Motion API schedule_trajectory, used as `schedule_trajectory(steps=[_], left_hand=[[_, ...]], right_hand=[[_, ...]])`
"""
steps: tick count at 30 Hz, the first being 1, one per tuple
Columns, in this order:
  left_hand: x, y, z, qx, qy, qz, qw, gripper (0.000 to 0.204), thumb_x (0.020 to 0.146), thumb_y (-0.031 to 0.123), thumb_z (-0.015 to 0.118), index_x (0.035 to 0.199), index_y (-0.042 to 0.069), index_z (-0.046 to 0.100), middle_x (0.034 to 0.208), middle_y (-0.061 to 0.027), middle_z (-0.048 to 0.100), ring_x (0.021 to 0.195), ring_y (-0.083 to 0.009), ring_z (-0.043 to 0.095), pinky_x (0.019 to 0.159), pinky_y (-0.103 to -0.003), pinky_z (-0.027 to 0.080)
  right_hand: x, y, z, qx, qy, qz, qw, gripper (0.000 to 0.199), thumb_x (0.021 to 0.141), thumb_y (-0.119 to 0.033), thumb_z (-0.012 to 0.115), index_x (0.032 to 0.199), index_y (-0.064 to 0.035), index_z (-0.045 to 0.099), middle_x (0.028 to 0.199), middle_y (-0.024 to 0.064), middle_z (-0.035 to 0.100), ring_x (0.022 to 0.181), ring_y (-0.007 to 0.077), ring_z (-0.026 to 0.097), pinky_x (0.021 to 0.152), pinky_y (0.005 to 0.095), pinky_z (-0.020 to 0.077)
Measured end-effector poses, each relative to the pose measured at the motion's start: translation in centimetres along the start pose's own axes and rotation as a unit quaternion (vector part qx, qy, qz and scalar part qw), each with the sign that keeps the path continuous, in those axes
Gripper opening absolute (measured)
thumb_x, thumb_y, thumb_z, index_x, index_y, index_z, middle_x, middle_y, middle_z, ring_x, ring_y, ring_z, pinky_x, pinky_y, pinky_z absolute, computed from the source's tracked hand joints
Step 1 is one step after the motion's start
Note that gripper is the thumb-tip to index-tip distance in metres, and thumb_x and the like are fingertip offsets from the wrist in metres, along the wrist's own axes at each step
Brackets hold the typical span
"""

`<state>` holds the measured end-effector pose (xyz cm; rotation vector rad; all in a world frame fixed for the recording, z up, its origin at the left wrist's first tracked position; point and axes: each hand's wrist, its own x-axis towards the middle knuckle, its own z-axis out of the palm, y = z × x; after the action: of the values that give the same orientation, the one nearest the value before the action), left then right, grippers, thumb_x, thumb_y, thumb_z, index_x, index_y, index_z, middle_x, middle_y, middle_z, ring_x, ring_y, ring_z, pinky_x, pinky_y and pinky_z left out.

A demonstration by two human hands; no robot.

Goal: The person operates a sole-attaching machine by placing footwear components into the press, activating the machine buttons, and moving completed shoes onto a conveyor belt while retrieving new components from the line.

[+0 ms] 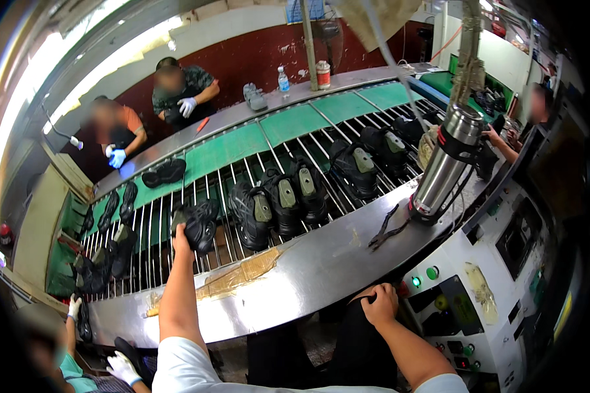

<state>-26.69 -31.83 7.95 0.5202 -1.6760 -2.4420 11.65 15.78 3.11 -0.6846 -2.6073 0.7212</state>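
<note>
My left hand (180, 238) reaches over the steel ledge and grips a black shoe (202, 226) at one end, above the metal rods of the roller conveyor. To the right of that shoe, several black shoes with olive-grey parts, such as this shoe (250, 213), stand in a row on the rods. My right hand (380, 306) is low, over my right thigh and beside the white control panel. Its fingers are curled at a small black thing, which I cannot make out.
On the steel ledge (308, 259) lie dark pincers (388, 229), beside a tall steel thermos (447, 157). A control panel (439, 281) stands close on my right. Across the green belt (229, 147) are two gloved co-workers; another gloved person is at lower left, one more at far right.
</note>
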Motion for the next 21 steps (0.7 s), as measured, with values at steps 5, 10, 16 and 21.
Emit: schedule_trajectory(steps=[5, 10, 16, 21], left_hand=[[-5.3, 0.0, -2.8, -0.173, -0.131, -0.069, 0.974, 0.04, 0.087, 0.035, 0.054, 0.108, 0.001, 0.059, 0.109, -0.0135, 0.067, 0.098, -0.0302, 0.065, 0.094, -0.044, 0.05], [-16.6, -1.1, -6.4, -0.219, -0.129, -0.007, 0.967, 0.054, 0.084, 0.038, 0.057, 0.12, -0.001, 0.054, 0.122, -0.0164, 0.061, 0.111, -0.0308, 0.059, 0.101, -0.044, 0.046], [-33.0, -2.7, 0.1, -0.311, -0.299, -0.095, 0.897, 0.087, 0.073, 0.051, 0.065, 0.14, 0.001, 0.04, 0.137, -0.0184, 0.05, 0.122, -0.0358, 0.051, 0.107, -0.046, 0.041], [-45.0, -0.4, 13.7, -0.26, -0.515, -0.14, 0.805, 0.096, 0.072, 0.055, 0.069, 0.144, 0.004, 0.033, 0.143, -0.0152, 0.043, 0.129, -0.0323, 0.045, 0.11, -0.045, 0.036]], right_hand=[[-0.8, 0.2, -0.3, -0.014, 0.025, 0.006, 1.0, 0.023, 0.068, -0.024, 0.071, 0.079, -0.0106, 0.056, 0.097, 0.0098, 0.054, 0.098, 0.0327, 0.052, 0.086, 0.0448, 0.0437], [-3.1, -3.2, -0.6, 0.121, 0.036, -0.009, 0.992, 0.03, 0.066, -0.016, 0.074, 0.089, -0.0079, 0.057, 0.099, 0.0105, 0.055, 0.097, 0.0303, 0.055, 0.085, 0.0406, 0.0457], [-5.9, -12.7, -3.5, 0.636, -0.213, 0.053, 0.74, 0.095, 0.084, -0.019, 0.073, 0.151, -0.0119, 0.007, 0.128, 0.0153, 0.051, 0.117, 0.0233, 0.051, 0.101, 0.0378, 0.0403], [-5.0, -12.6, -10.3, 0.755, 0.032, -0.041, 0.654, 0.103, 0.079, -0.028, 0.07, 0.154, -0.0152, 0.0, 0.145, 0.0099, 0.039, 0.13, 0.0249, 0.042, 0.107, 0.0385, 0.0353]])
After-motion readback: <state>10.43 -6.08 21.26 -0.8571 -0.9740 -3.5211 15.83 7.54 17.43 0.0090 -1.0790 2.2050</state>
